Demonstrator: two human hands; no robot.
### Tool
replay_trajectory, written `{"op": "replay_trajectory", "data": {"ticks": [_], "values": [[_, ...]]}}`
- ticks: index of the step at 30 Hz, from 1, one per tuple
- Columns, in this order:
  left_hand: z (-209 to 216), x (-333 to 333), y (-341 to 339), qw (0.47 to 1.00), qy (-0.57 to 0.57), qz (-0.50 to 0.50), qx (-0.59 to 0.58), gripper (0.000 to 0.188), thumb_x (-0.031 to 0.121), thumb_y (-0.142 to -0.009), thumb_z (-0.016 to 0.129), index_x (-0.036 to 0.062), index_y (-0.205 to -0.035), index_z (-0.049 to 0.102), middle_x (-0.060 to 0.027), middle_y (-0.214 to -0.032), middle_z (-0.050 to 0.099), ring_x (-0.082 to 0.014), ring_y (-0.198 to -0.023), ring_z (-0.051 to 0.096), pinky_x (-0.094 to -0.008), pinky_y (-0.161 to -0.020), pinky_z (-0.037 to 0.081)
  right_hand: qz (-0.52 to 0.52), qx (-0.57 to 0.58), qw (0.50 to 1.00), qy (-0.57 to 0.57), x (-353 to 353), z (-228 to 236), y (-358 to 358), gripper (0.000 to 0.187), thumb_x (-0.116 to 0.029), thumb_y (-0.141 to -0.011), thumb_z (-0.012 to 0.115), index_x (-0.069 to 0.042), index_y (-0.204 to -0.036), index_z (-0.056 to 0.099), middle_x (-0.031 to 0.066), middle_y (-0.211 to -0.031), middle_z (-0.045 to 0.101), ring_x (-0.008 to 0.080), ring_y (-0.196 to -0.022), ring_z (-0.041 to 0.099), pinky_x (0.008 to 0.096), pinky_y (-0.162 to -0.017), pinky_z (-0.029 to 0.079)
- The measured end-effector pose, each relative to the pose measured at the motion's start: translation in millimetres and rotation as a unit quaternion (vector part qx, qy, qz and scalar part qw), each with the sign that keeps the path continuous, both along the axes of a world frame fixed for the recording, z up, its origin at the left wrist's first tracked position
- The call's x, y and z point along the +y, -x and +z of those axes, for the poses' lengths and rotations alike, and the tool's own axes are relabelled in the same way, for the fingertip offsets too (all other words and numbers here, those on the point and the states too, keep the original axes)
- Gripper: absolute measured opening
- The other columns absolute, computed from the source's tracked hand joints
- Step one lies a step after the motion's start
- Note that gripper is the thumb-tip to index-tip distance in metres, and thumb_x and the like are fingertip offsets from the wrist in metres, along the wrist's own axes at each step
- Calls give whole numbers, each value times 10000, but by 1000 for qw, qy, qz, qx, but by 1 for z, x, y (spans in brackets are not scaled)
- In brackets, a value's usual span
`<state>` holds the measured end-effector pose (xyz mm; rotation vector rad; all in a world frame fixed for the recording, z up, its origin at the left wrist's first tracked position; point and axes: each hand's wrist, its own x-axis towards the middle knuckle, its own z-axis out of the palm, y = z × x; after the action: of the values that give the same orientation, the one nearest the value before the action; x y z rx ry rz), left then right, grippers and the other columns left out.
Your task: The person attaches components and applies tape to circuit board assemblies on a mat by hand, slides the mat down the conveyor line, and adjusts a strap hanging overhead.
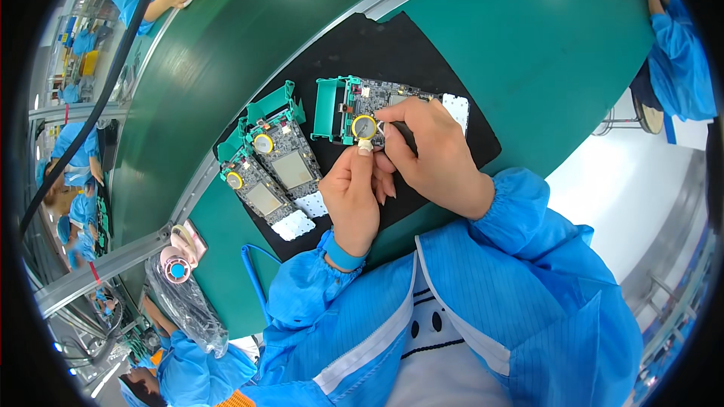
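A grey circuit board (392, 90) with a green plastic frame (326, 108) at its left end lies on a black mat (437, 49). At its near edge is a round coin cell battery (363, 127) with a yellow rim. My left hand (353, 196) is closed in a pinch at the battery's lower edge, a small white piece showing at the thumb tip. From the right, my right hand (441, 151) has thumb and forefinger pressed together beside the battery; what lies between them is hidden. Two similar boards, a middle one (294, 169) and a left one (264, 200), lie alongside.
A green conveyor belt (226, 53) runs beyond the metal rail. At the left are a roll-like pink and white item (178, 267), a clear plastic bag (188, 301) and a blue coiled cord (253, 279). Co-workers in blue sit around, one at the far right (679, 60).
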<state>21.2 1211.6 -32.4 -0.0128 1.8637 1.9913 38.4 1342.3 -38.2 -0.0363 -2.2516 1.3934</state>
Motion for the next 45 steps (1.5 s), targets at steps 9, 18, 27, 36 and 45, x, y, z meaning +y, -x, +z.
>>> {"op": "replay_trajectory", "data": {"ticks": [9, 18, 27, 36, 45], "values": [[-4, -1, 1, 1000, -9, -8, 6, 343, 206, -982, 415, -15, -777, 578, -32, -566, 531, -54, -457, 458, -178, -421, 323, 29, -39, 999, 2, 15, 12, 0, 180, -36, -822, 598, -15, -999, 577, 126, -878, 624, 226, -760, 614, 314, -678, 491], [8, 2, 5, 997, 42, -60, -35, 306, 213, -945, 480, -19, -790, 603, -51, -613, 575, -69, -436, 463, -178, -398, 308, 81, -71, 986, -127, 79, 10, -25, 196, 1, -770, 643, -22, -955, 582, 101, -907, 558, 216, -803, 563, 302, -689, 461], [5, -8, 9, 993, 69, -70, -66, 255, 176, -908, 553, -12, -736, 567, -41, -540, 538, -62, -431, 446, -194, -406, 305, 187, 87, 930, -305, 92, 16, 1, 277, 26, -626, 683, -43, -883, 610, 80, -892, 550, 257, -844, 536, 336, -711, 456], [5, -2, 6, 994, 87, -54, -27, 247, 169, -891, 591, -23, -742, 547, -55, -577, 563, -55, -433, 454, -194, -406, 324, 293, 153, 861, -386, 95, 24, 13, 250, -56, -637, 672, -46, -878, 604, 83, -968, 574, 254, -920, 552, 357, -778, 455], [-1, 7, -2, 997, 80, 8, -11, 243, 150, -868, 634, -32, -740, 535, -54, -619, 574, -51, -428, 458, -188, -380, 333, 432, 174, 815, -345, 82, 17, 19, 135, -74, -707, 616, -10, -812, 561, 65, -800, 471, 222, -832, 502, 340, -772, 435]]}}
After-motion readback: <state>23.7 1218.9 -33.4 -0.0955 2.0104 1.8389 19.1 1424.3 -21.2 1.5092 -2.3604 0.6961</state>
